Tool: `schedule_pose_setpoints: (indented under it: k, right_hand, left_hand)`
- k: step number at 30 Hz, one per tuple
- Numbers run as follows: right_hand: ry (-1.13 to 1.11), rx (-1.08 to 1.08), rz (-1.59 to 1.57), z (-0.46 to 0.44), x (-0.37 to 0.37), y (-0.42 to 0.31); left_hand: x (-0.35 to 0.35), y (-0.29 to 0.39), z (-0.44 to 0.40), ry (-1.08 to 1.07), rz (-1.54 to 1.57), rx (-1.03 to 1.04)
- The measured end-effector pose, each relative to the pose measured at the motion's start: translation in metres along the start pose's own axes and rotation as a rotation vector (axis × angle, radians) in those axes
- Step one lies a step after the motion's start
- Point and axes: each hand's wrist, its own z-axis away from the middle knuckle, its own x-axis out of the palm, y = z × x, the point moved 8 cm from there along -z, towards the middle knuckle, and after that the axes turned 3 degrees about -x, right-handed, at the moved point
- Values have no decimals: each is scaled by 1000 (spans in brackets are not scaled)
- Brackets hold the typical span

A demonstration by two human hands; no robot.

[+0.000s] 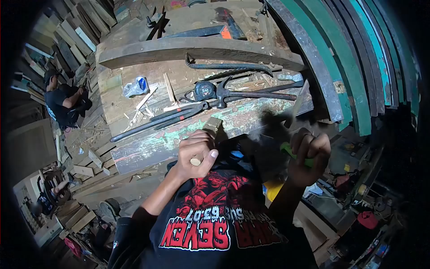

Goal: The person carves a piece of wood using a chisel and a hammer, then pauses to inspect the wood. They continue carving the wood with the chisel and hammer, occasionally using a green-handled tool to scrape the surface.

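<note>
At the lower centre of the frame, in front of a black printed shirt (192,204), the left hand (196,152) is clenched round a short wooden piece (214,125). Its squared end juts above the fist; its other end shows beside the thumb. The piece looks light, stiff and hard to break, and its middle offers the surest hold. Right of centre, the right hand (310,152) is curled round a green handle (286,147); shadow and blur make the rest of that tool hard to tell. The handle seems rigid, suited to a full-fist hold.

Just beyond, a board (143,152) with flaking green paint lies along the near edge of the bench (112,105). On the scuffed, splinter-strewn surface at the frame's centre are long-handled pincers (172,116), a tape measure (204,90) and a claw hammer (264,95), with a crumpled packet (136,87) to their left. Behind them lie a pry bar (228,66) and a thick beam (197,48). Painted planks (358,76) fill the upper right, and at the upper left another person (65,101) sits low among stacked timber (67,47).
</note>
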Motion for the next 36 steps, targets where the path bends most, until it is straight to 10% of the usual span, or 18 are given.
schedule_pose_setpoints:
  k: [23, 36]
  right_hand:
    - [-203, -179, -525, -26, 77, -14]
    - [-449, -128, -202, 0, 117, 33]
  left_hand:
    - [-1, -3, 8, 35, -36, 15]
    - [0, 1, 6, -9, -33, 55]
